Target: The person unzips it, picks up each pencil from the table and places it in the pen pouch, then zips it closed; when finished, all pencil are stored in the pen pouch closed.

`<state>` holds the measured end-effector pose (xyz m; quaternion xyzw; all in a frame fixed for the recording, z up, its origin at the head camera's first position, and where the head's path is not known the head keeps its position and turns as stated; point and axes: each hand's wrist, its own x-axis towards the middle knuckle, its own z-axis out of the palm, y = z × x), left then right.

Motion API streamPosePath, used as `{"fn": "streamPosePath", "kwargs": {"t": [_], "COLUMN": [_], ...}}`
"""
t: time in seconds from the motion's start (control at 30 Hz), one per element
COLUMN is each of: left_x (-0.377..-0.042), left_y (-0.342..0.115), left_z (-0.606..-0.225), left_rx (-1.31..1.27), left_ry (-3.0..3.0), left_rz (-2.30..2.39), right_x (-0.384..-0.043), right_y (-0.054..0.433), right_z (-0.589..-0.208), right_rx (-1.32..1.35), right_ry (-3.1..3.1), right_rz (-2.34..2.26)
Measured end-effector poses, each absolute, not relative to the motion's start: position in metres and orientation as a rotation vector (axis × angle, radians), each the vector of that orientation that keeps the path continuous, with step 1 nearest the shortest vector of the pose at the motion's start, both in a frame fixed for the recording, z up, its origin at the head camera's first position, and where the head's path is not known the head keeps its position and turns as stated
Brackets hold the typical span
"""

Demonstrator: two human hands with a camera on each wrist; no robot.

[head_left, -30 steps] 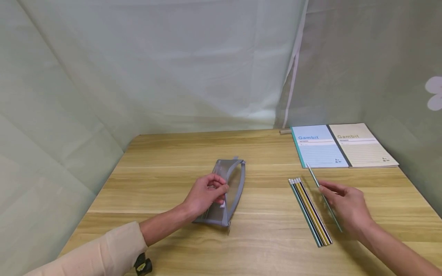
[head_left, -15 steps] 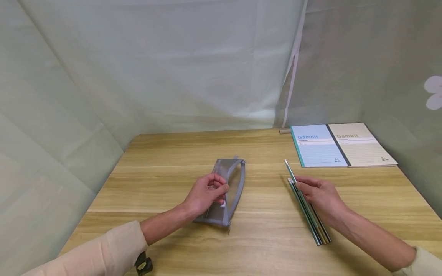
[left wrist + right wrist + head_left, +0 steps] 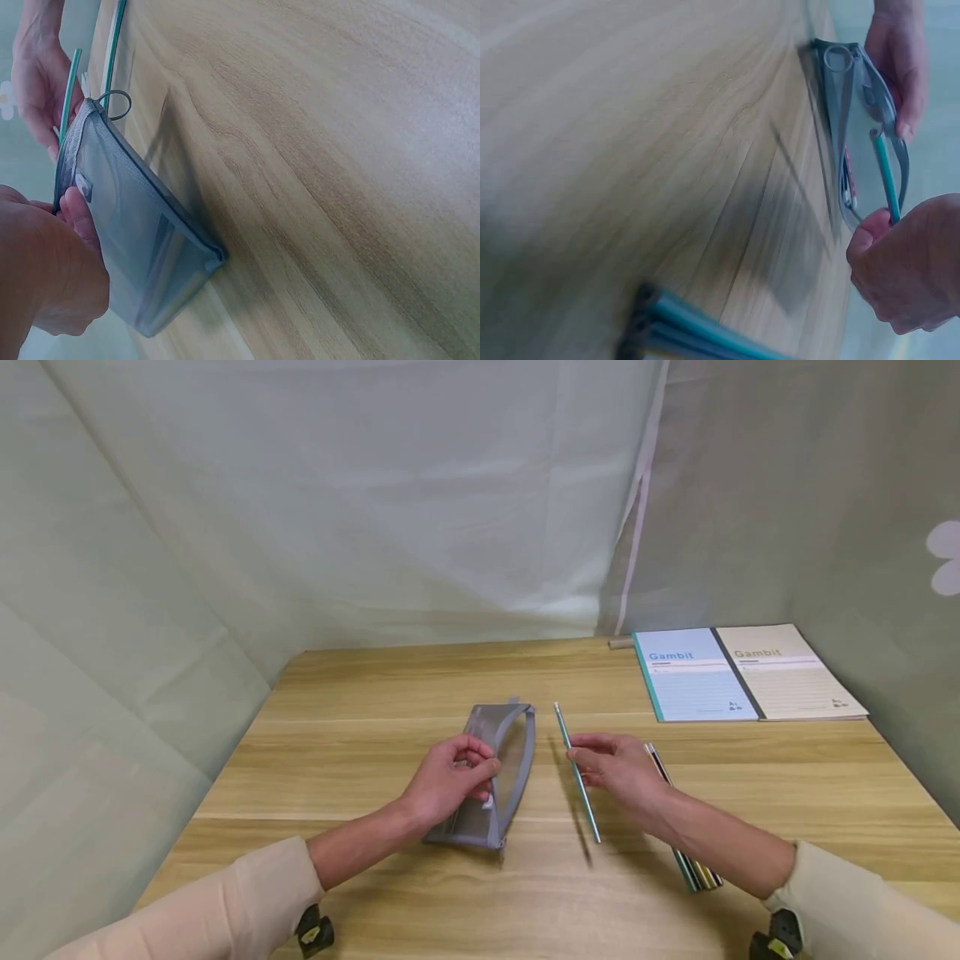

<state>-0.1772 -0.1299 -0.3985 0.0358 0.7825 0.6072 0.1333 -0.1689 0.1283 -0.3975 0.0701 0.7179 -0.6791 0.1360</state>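
Observation:
A grey mesh zip pouch (image 3: 480,827) stands on the wooden table with its mouth gaping to the right. My left hand (image 3: 450,781) pinches the near rim of that mouth between thumb and fingers. Just right of the pouch, my right hand (image 3: 618,772) holds a green pencil (image 3: 586,802) between thumb and fingertips, raised above the table with its shadow below. Under the right forearm lies a row of pencils (image 3: 692,870), partly hidden. Through the opening in the right wrist view, a few slim things (image 3: 849,180) show inside the pouch, too blurred to name.
Two notebooks, one blue (image 3: 701,681) and one cream (image 3: 787,672), lie side by side at the back right. A small brown stick-like piece (image 3: 621,644) pokes out beside the blue one. Pale curtains (image 3: 450,502) hang around the table (image 3: 360,693).
My right hand has carried the green pencil left, over the pencil row, to beside the pouch. The left hand keeps its grip on the pouch and has hardly moved.

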Motion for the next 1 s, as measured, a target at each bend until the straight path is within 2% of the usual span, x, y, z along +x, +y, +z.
{"fn": "streamPosePath", "kwargs": {"t": [0.47,1.0], "left_x": [-0.177,-0.177], "left_y": [-0.132,-0.13], "left_z": [-0.399,-0.399], "left_rx": [0.119,0.117], "left_ry": [2.281,2.299], "left_rz": [1.755,1.742], "right_x": [-0.186,-0.191], "right_y": [0.084,0.059], "right_z": [-0.41,-0.418], "right_rx": [0.162,0.166], "right_ry": [1.923,1.853], "right_rz": [-2.046,-2.092]}}
